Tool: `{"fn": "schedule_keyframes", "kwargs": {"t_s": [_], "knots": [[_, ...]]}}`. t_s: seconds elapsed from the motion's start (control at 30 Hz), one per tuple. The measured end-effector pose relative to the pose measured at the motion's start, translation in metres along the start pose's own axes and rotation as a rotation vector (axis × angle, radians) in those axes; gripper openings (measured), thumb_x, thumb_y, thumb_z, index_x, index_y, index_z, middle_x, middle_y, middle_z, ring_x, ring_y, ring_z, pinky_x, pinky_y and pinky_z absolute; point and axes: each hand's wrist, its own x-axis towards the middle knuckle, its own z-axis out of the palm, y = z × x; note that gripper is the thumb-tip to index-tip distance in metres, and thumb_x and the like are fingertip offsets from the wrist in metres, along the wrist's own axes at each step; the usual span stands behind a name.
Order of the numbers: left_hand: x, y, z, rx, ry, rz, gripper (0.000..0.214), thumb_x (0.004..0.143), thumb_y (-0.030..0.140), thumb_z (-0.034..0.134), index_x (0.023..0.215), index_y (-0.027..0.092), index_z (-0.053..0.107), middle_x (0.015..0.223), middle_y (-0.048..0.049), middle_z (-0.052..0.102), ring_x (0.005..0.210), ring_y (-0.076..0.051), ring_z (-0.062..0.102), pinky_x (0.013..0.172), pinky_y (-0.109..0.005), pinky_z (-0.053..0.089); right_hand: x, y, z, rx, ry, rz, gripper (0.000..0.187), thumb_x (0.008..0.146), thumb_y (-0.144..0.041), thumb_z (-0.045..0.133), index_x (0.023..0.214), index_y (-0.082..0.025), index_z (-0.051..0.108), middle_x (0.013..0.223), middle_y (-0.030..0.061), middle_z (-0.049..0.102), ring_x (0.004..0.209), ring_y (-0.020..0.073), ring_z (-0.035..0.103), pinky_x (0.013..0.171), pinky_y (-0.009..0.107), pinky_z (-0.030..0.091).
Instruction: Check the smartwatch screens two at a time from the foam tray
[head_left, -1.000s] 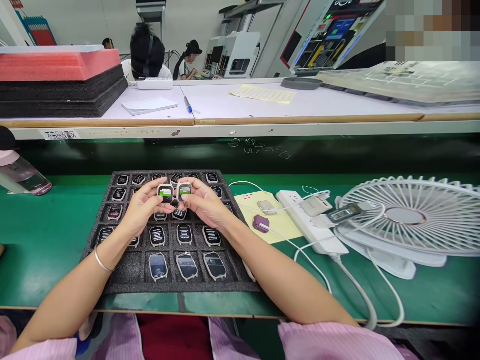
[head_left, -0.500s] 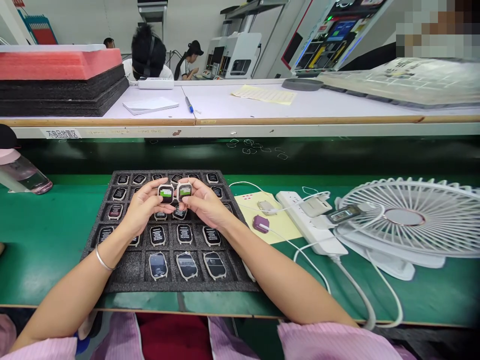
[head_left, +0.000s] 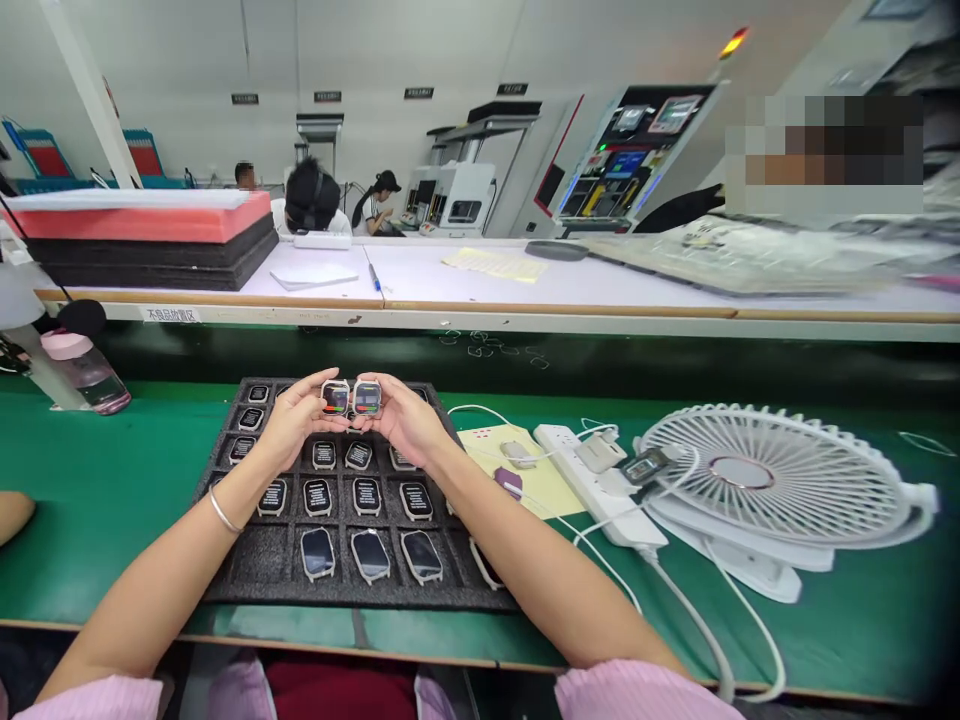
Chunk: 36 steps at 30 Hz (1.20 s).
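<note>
My left hand [head_left: 300,415] grips a square smartwatch body [head_left: 335,398] without a strap, its screen lit. Close beside it, a second smartwatch body [head_left: 367,398] is held by my right hand [head_left: 405,415], its screen lit too. Both are raised over the back half of a dark foam tray [head_left: 262,570]. Several more watch bodies lie in the tray's compartments, many showing white text on black. In the front row, watches such as this dark-screened one [head_left: 370,556] show no text. My forearms hide parts of the tray.
Right of the tray are a yellow sheet [head_left: 555,500], a purple case [head_left: 508,482], a white power strip [head_left: 600,500] with cables and a white fan [head_left: 780,480]. A bottle [head_left: 97,380] stands left. Foam sheets [head_left: 150,255] lie on the shelf [head_left: 420,285]. Other people sit beyond.
The view has tilted upward, so the bench sits lower in the picture. Both watch screens have changed from green and white to dark pictures with coloured bands. Both hands keep their hold.
</note>
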Motion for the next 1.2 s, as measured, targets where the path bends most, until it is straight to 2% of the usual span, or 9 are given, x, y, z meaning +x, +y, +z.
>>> {"fn": "schedule_keyframes", "kwargs": {"t_s": [0.2,0.33,0.47,0.53,0.7,0.8,0.93,1.07,1.2], "knots": [[0.008,0.064,0.027,0.04,-0.073,0.204,0.061,0.072,0.019,0.065,0.133,0.013,0.063,0.087,-0.003,0.076,0.063,-0.017,0.076,0.066,-0.03,0.065,0.014,-0.068,0.03,-0.099,-0.085,-0.213,0.023,0.092,-0.04,0.068,0.107,-0.023,0.063,0.081,0.0001,0.072,0.058,0.0152,0.069,0.055,0.028,0.055],[0.007,0.103,0.046,0.054,-0.109,0.337,0.06,0.073,0.017,0.062,0.133,0.016,0.064,0.085,-0.0014,0.076,0.062,-0.016,0.075,0.065,-0.029,0.064,0.015,-0.114,0.049,-0.184,-0.163,-0.335,0.018,0.097,-0.038,0.064,0.109,-0.024,0.061,0.083,0.0,0.071,0.061,0.015,0.069,0.058,0.028,0.056],[0.004,0.126,0.057,0.062,-0.118,0.44,0.057,0.073,0.016,0.064,0.13,0.019,0.066,0.084,0.0005,0.075,0.062,-0.016,0.074,0.065,-0.029,0.063,0.012,-0.144,0.063,-0.252,-0.218,-0.397,0.024,0.098,-0.043,0.061,0.111,-0.023,0.06,0.088,0.0016,0.07,0.062,0.0153,0.069,0.065,0.033,0.059],[0.003,0.132,0.06,0.091,-0.127,0.488,0.057,0.074,0.016,0.068,0.13,0.022,0.067,0.085,0.0011,0.074,0.062,-0.015,0.073,0.067,-0.029,0.063,0.009,-0.153,0.067,-0.272,-0.242,-0.418,0.031,0.094,-0.046,0.066,0.113,-0.023,0.06,0.09,0.0019,0.069,0.065,0.015,0.069,0.066,0.033,0.059],[-0.002,0.139,0.066,0.135,-0.144,0.602,0.062,0.069,0.017,0.082,0.129,0.024,0.067,0.095,-0.0014,0.074,0.071,-0.014,0.071,0.073,-0.028,0.063,-0.003,-0.166,0.074,-0.319,-0.28,-0.446,0.053,0.072,-0.029,0.084,0.118,-0.023,0.059,0.099,0.0002,0.069,0.075,0.0142,0.069,0.078,0.033,0.061],[-0.004,0.14,0.07,0.131,-0.141,0.635,0.065,0.066,0.017,0.086,0.128,0.024,0.067,0.094,-0.0014,0.073,0.077,-0.016,0.072,0.074,-0.028,0.062,-0.009,-0.17,0.076,-0.344,-0.287,-0.452,0.054,0.071,-0.025,0.083,0.119,-0.024,0.058,0.1,-0.0006,0.068,0.075,0.0145,0.07,0.083,0.035,0.061],[-0.007,0.137,0.071,0.151,-0.129,0.625,0.065,0.066,0.019,0.087,0.128,0.024,0.066,0.09,-0.0011,0.07,0.072,-0.016,0.07,0.07,-0.028,0.059,-0.014,-0.167,0.075,-0.374,-0.276,-0.47,0.054,0.072,-0.026,0.082,0.12,-0.024,0.057,0.101,-0.0003,0.068,0.076,0.0151,0.07,0.08,0.035,0.061],[-0.015,0.122,0.065,0.176,-0.131,0.587,0.066,0.067,0.02,0.087,0.129,0.023,0.065,0.093,-0.0015,0.07,0.071,-0.015,0.07,0.072,-0.029,0.06,-0.021,-0.149,0.069,-0.348,-0.285,-0.447,0.052,0.074,-0.022,0.079,0.121,-0.024,0.057,0.098,-0.0005,0.069,0.077,0.0153,0.071,0.078,0.032,0.06],[-0.031,0.091,0.049,0.208,-0.129,0.479,0.068,0.068,0.018,0.086,0.132,0.021,0.064,0.095,-0.0019,0.071,0.072,-0.014,0.07,0.075,-0.029,0.063,-0.03,-0.113,0.055,-0.282,-0.28,-0.347,0.051,0.073,-0.016,0.075,0.121,-0.024,0.058,0.095,-0.0005,0.069,0.076,0.0153,0.073,0.075,0.03,0.06]]}}
